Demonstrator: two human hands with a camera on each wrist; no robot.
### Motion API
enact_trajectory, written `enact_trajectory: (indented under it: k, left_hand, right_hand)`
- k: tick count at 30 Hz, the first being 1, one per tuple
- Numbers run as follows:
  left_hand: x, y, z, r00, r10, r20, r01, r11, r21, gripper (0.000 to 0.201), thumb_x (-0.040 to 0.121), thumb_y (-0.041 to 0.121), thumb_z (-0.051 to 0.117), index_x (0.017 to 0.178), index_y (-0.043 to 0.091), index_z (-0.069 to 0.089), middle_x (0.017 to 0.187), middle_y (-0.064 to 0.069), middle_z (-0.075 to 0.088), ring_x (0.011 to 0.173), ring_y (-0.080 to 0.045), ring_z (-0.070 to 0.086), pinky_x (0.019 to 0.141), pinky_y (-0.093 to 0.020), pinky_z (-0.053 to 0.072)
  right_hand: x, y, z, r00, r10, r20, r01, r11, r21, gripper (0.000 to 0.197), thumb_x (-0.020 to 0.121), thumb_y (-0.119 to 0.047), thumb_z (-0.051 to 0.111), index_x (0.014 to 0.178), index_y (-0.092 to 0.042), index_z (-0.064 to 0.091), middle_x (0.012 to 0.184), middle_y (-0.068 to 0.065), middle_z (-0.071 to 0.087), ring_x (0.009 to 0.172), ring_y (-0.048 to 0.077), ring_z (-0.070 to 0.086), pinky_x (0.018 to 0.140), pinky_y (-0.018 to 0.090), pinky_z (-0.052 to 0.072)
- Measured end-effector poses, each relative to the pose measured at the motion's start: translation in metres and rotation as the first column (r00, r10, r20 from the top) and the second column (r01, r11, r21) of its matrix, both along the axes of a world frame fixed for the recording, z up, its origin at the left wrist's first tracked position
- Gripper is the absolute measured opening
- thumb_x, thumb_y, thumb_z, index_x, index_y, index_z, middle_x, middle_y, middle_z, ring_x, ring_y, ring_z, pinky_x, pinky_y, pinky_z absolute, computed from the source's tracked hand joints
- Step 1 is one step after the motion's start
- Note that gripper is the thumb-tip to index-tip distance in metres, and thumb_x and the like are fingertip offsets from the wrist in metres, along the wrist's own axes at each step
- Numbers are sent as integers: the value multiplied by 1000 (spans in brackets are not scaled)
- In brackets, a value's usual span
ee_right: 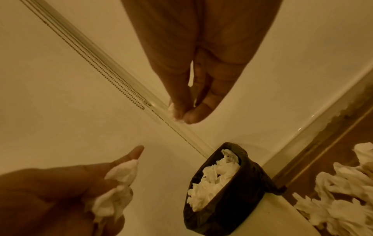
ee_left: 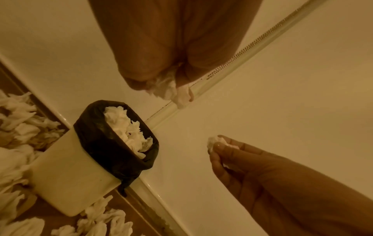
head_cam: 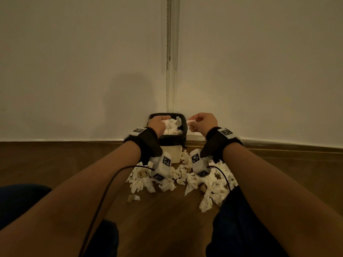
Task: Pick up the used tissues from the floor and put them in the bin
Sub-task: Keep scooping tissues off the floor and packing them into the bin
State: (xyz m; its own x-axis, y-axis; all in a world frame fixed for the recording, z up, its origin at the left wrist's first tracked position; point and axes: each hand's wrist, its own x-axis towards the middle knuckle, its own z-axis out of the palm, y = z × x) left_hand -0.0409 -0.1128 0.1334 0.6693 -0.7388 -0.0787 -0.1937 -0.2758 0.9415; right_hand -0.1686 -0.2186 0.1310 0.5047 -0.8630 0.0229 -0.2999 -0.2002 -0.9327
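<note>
A small white bin (head_cam: pixel 173 154) with a black liner stands in the wall corner, with crumpled tissues inside (head_cam: pixel 173 127). My left hand (head_cam: pixel 164 121) hovers over the bin's opening and grips a crumpled white tissue (ee_left: pixel 168 89), which the right wrist view also shows in that hand (ee_right: pixel 115 196). My right hand (head_cam: pixel 194 123) is just right of the bin at rim height, and it pinches a small tissue (head_cam: pixel 191 125) between thumb and fingertips (ee_right: pixel 177 116). Several used tissues (head_cam: pixel 182 179) lie in a heap on the floor in front of the bin.
Two pale walls meet behind the bin, with a beaded blind chain (head_cam: pixel 168 34) hanging in the corner. The floor (head_cam: pixel 163 223) is dark wood with a white skirting. My knees in dark trousers (head_cam: pixel 241 229) flank the heap. A cable (head_cam: pixel 104 191) runs from my left wrist.
</note>
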Motion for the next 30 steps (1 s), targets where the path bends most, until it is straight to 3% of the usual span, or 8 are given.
enact_trajectory:
  k: [2, 5, 11, 18, 24, 26, 28, 30]
  left_hand:
    - [6, -10, -1, 992, 40, 121, -44, 998, 33, 48, 90, -9, 33, 126, 13, 57, 138, -15, 43, 126, -30, 43, 106, -29, 37]
    - [18, -22, -7, 977, 129, 170, -143, 987, 71, 50, 90, -9, 31, 127, 15, 53, 140, -15, 26, 122, -33, 42, 108, -28, 33]
    - [44, -37, -43, 964, 106, 243, -117, 993, 31, 30, 89, 7, 55, 118, 11, 57, 125, -11, 57, 115, -26, 53, 96, -28, 41]
    - [84, -48, -83, 883, 61, 465, -163, 970, 182, 17, 82, 12, 67, 97, 18, 68, 113, -11, 62, 98, -23, 61, 75, -19, 41]
    - [110, -64, -97, 886, 86, 456, -215, 947, 239, 20, 82, 27, 68, 100, 23, 64, 107, -4, 65, 98, -22, 60, 80, -24, 43]
    - [113, -70, -103, 871, 54, 488, -224, 928, 297, 11, 81, 31, 67, 91, 30, 61, 102, -1, 66, 94, -21, 60, 88, -31, 46]
    - [115, -76, -111, 843, -4, 538, -220, 910, 351, 9, 81, 32, 66, 84, 32, 58, 99, 1, 65, 94, -22, 60, 91, -38, 46]
    - [115, -81, -118, 820, -69, 568, -186, 907, 379, 5, 83, 29, 64, 87, 28, 61, 103, -2, 65, 95, -23, 60, 89, -37, 48]
  right_hand:
    - [7, -8, -4, 1000, -15, -17, 15, 1000, 8, 10, 83, -5, 67, 74, -9, 68, 85, 10, 69, 74, 21, 67, 79, 33, 57]
    - [17, -18, -9, 998, -48, -52, 49, 998, 25, 11, 85, -7, 64, 89, -1, 72, 95, 16, 71, 89, 27, 69, 87, 38, 55]
    - [37, -34, -31, 990, -91, -110, 92, 996, 4, 18, 89, -10, 60, 98, -1, 71, 98, 16, 71, 91, 25, 68, 88, 35, 54]
    - [77, -40, -59, 972, -29, -235, -17, 982, -190, 17, 90, -5, 54, 92, -6, 71, 103, 11, 69, 96, 25, 65, 90, 35, 52]
    - [106, -49, -81, 882, 62, -467, -182, 959, -216, 28, 95, -7, 45, 108, -8, 70, 116, 9, 66, 108, 24, 59, 96, 27, 45]
    - [117, -50, -91, 854, 103, -509, -229, 954, -192, 27, 94, -13, 45, 99, 1, 68, 96, 14, 66, 88, 25, 62, 81, 29, 52]
    - [126, -47, -100, 859, 134, -494, -235, 961, -148, 26, 91, -17, 48, 72, -1, 55, 66, 8, 52, 59, 19, 50, 52, 27, 44]
    - [133, -43, -109, 843, 161, -513, -263, 956, -133, 21, 90, -21, 50, 76, -6, 46, 67, 7, 47, 58, 19, 46, 50, 26, 38]
